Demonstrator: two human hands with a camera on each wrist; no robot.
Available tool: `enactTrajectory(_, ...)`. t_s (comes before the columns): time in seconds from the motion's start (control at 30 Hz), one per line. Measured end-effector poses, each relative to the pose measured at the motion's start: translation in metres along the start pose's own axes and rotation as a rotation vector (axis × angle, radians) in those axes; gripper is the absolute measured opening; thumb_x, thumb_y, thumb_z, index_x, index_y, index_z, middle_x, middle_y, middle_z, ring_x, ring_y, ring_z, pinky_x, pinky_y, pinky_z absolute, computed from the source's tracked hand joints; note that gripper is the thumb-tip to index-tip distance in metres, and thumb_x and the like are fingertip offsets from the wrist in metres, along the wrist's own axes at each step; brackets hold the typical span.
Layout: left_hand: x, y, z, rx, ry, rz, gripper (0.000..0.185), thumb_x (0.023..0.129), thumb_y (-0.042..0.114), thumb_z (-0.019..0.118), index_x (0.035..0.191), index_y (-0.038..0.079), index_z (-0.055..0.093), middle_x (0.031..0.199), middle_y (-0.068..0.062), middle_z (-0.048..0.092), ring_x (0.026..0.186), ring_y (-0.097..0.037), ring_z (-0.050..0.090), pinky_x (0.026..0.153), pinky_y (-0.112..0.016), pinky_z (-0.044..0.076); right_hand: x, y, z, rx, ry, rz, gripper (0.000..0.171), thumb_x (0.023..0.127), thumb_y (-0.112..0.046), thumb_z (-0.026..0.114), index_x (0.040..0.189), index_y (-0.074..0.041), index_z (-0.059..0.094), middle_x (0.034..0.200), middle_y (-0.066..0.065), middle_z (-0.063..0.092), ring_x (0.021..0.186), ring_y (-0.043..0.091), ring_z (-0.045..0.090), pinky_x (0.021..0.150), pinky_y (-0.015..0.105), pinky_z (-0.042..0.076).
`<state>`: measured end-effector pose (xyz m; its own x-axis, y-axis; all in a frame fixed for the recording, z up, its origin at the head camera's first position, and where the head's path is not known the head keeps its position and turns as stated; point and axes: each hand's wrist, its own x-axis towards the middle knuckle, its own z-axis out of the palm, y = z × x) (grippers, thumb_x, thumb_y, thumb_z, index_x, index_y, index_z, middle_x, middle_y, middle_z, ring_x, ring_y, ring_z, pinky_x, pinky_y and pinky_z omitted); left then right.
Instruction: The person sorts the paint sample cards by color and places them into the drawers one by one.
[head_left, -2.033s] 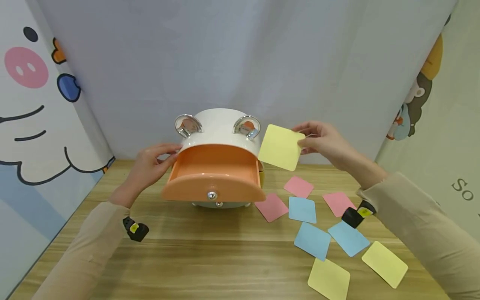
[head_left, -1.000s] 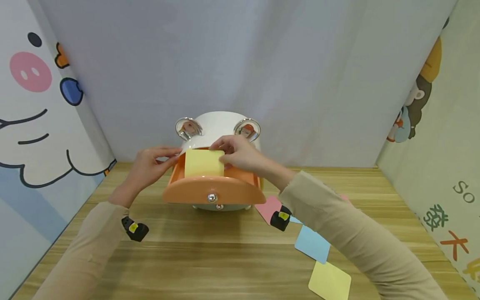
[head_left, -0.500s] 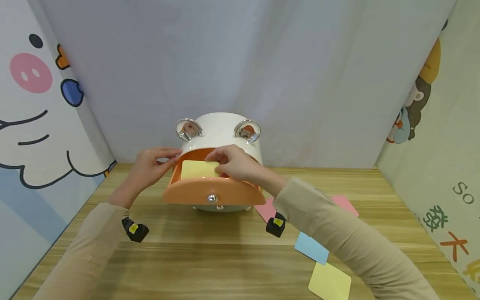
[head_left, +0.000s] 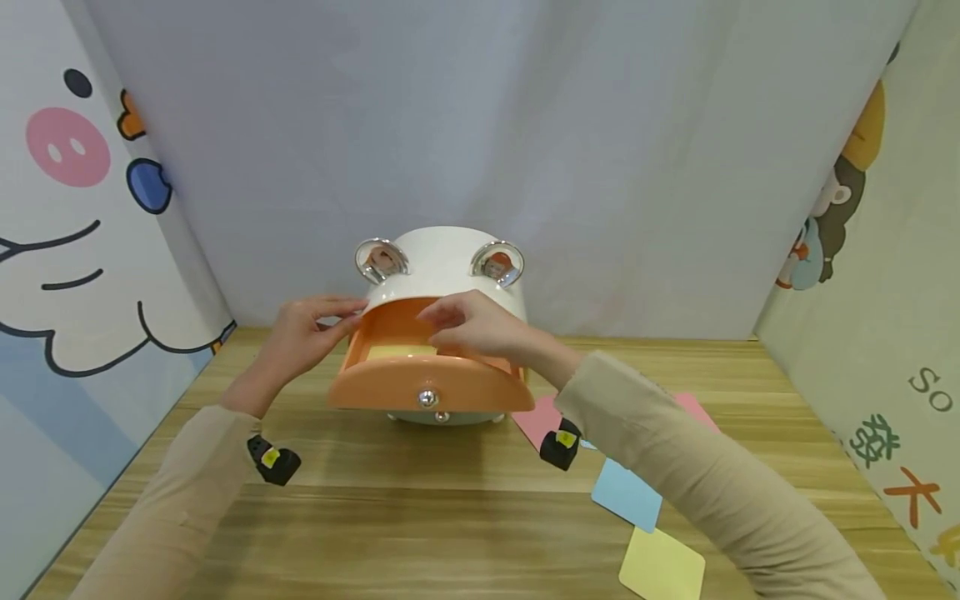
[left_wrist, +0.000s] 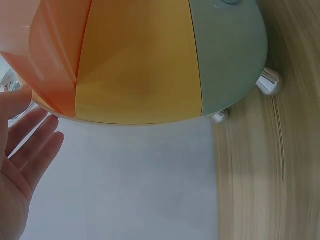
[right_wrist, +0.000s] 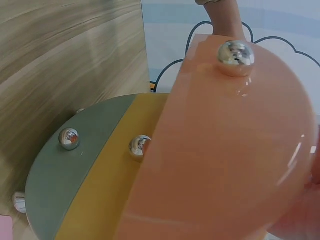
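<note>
Lowest in the head view, on the wooden worktop (head_left: pixel 420 533), a pale yellow square paper card (head_left: pixel 662 570) and a light blue square card (head_left: pixel 626 495) lie at lower right, with a pink card (head_left: pixel 538 419) beyond them, partly hidden by the right sleeve. At centre, the glossy orange plastic drawer (head_left: pixel 431 385) with its chrome ball knob (head_left: pixel 428 399) stands pulled out of the white bear-eared storage box (head_left: pixel 442 265). A yellow square card (head_left: pixel 396 351) lies flat inside it, directly below the right hand (head_left: pixel 468 325), whose grip is loose, fingertips over the card's right edge; whether they touch it I cannot tell. The left hand (head_left: pixel 303 337) rests fingers on the box's left side. On the right wall, "SO" and Chinese characters show partly.
</note>
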<state>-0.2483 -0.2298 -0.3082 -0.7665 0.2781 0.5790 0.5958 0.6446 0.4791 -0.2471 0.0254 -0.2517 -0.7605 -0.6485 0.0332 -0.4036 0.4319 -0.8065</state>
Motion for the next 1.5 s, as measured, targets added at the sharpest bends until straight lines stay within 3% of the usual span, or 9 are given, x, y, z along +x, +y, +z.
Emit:
enactTrajectory(0.23,0.0,0.001,0.0,-0.002,0.001,0.002,0.021,0.084,0.006,0.064,0.104,-0.001,0.068,0.107,-0.018,0.064,0.091,-0.032,0.063,0.062,-0.037,0.056,-0.022,-0.003,-0.015,0.051,0.006,-0.044,0.031,0.085,-0.003,0.058,0.116,0.005,0.057,0.114,0.018,0.06,0.107,0.024,0.056,0.092,0.029,0.047)
enactTrajectory(0.33,0.0,0.001,0.0,-0.004,0.003,0.003,0.021,0.084,0.005,0.064,0.104,0.0,0.068,0.106,-0.018,0.064,0.09,-0.032,0.063,0.062,-0.036,0.056,-0.037,0.001,-0.024,0.026,0.05,-0.074,0.033,0.085,-0.004,0.059,0.117,0.005,0.056,0.114,0.018,0.059,0.105,0.025,0.056,0.091,0.031,0.047)
enactTrajectory(0.57,0.0,0.002,0.003,-0.016,0.002,0.004,0.022,0.084,0.005,0.064,0.104,-0.001,0.068,0.107,-0.018,0.064,0.09,-0.032,0.063,0.062,-0.035,0.057,-0.091,0.024,-0.049,0.006,0.176,-0.058,0.044,0.083,-0.007,0.064,0.124,0.003,0.049,0.119,0.018,0.054,0.108,0.028,0.053,0.09,0.04,0.048)
enactTrajectory(0.7,-0.001,0.001,0.004,-0.017,0.006,0.018,0.022,0.084,0.004,0.064,0.104,-0.001,0.068,0.106,-0.018,0.064,0.089,-0.032,0.063,0.061,-0.035,0.057,-0.129,0.052,-0.055,-0.099,0.24,-0.042,0.05,0.083,-0.011,0.066,0.127,0.001,0.046,0.121,0.015,0.053,0.11,0.029,0.05,0.094,0.044,0.045)
enactTrajectory(0.93,-0.003,0.0,0.002,-0.013,0.019,0.031,0.021,0.083,0.003,0.064,0.103,-0.002,0.068,0.104,-0.018,0.065,0.087,-0.032,0.064,0.06,-0.035,0.057,-0.192,0.109,-0.031,-0.31,0.321,-0.006,0.058,0.077,-0.023,0.073,0.125,-0.001,0.049,0.118,0.012,0.057,0.104,0.029,0.053,0.084,0.046,0.048)
enactTrajectory(1.17,-0.004,-0.001,0.0,-0.006,0.025,0.015,0.021,0.084,0.003,0.064,0.103,-0.002,0.068,0.105,-0.018,0.064,0.087,-0.032,0.064,0.061,-0.036,0.057,-0.241,0.155,0.0,-0.378,0.358,0.113,0.066,0.067,-0.028,0.081,0.119,-0.001,0.052,0.111,0.006,0.059,0.095,0.023,0.056,0.076,0.031,0.05)
enactTrajectory(1.3,-0.003,-0.001,0.0,0.015,0.031,0.025,0.021,0.084,0.004,0.064,0.103,-0.001,0.068,0.105,-0.018,0.065,0.087,-0.031,0.064,0.06,-0.035,0.057,-0.263,0.18,0.015,-0.364,0.296,0.228,0.071,0.065,-0.03,0.081,0.119,0.004,0.051,0.112,0.009,0.057,0.095,0.027,0.054,0.075,0.032,0.049)
enactTrajectory(1.4,-0.002,-0.001,0.001,0.023,0.031,0.029,0.021,0.083,0.004,0.064,0.103,-0.001,0.068,0.105,-0.017,0.065,0.087,-0.031,0.064,0.06,-0.035,0.057,-0.276,0.197,0.022,-0.4,0.218,0.264,0.074,0.065,-0.034,0.08,0.118,0.008,0.05,0.11,0.012,0.054,0.094,0.027,0.053,0.073,0.03,0.049)
enactTrajectory(1.5,-0.002,0.0,0.001,0.021,0.029,0.03,0.021,0.083,0.004,0.064,0.103,-0.001,0.068,0.105,-0.018,0.065,0.087,-0.031,0.064,0.06,-0.035,0.057,-0.284,0.211,0.027,-0.482,0.175,0.188,0.077,0.068,-0.043,0.077,0.115,0.011,0.05,0.101,0.011,0.051,0.087,0.019,0.051,0.065,0.026,0.047)
